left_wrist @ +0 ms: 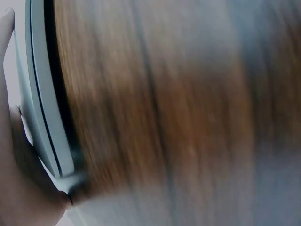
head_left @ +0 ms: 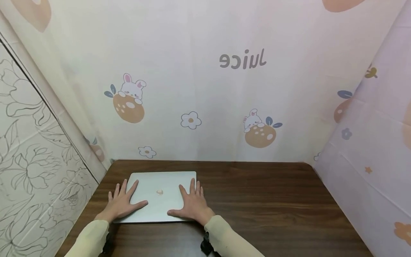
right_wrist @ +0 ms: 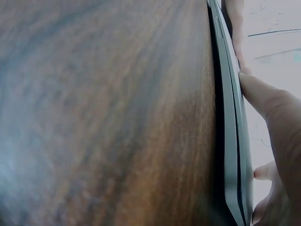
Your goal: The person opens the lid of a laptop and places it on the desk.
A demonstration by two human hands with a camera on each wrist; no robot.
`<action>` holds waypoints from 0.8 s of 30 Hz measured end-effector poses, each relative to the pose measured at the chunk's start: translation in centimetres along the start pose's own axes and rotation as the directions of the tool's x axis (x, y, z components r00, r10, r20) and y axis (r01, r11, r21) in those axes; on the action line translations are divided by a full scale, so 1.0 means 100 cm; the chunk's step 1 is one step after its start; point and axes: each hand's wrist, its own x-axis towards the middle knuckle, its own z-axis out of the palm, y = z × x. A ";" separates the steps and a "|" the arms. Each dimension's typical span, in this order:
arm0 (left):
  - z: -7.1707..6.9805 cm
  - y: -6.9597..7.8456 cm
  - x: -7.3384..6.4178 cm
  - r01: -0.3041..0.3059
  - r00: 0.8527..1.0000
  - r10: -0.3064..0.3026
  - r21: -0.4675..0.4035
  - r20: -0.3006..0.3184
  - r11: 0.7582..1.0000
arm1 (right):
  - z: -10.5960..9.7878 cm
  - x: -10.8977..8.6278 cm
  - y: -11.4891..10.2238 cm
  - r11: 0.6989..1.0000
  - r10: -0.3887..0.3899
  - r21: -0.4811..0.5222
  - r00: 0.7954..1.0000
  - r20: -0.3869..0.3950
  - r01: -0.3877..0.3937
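A closed silver laptop (head_left: 157,203) with a small logo on its lid lies flat on the left part of the wooden table. Across its left side spreads my left hand (head_left: 120,204), thumb and index finger over the lid and the other fingers past the edge. My right hand (head_left: 192,205) rests on the right side with fingers fanned and the thumb pointing left. In the left wrist view the laptop's edge (left_wrist: 44,103) runs beside the hand. The right wrist view shows the right thumb (right_wrist: 263,94) at the lid's rim, with a thin seam between lid and base.
The dark brown wooden table (head_left: 273,207) extends to the right of the laptop. Behind it hangs a pale curtain (head_left: 205,89) printed with rabbits, fruit and flowers. Another printed cloth (head_left: 369,160) hangs on the right, and a flower-patterned panel (head_left: 32,160) stands on the left.
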 end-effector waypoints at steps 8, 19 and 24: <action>-0.003 0.000 0.001 -0.014 0.999 0.015 -0.021 0.029 1.000 | 0.000 -0.001 0.001 1.000 0.009 0.018 1.000 0.005 -0.009; 0.002 0.006 0.001 -0.018 1.000 0.018 -0.032 0.019 0.999 | -0.004 -0.003 0.002 0.999 0.020 0.030 1.000 0.020 -0.021; 0.003 0.010 0.000 -0.006 1.000 0.007 -0.030 0.018 1.000 | -0.007 -0.005 0.003 0.999 0.021 0.032 0.999 0.028 -0.022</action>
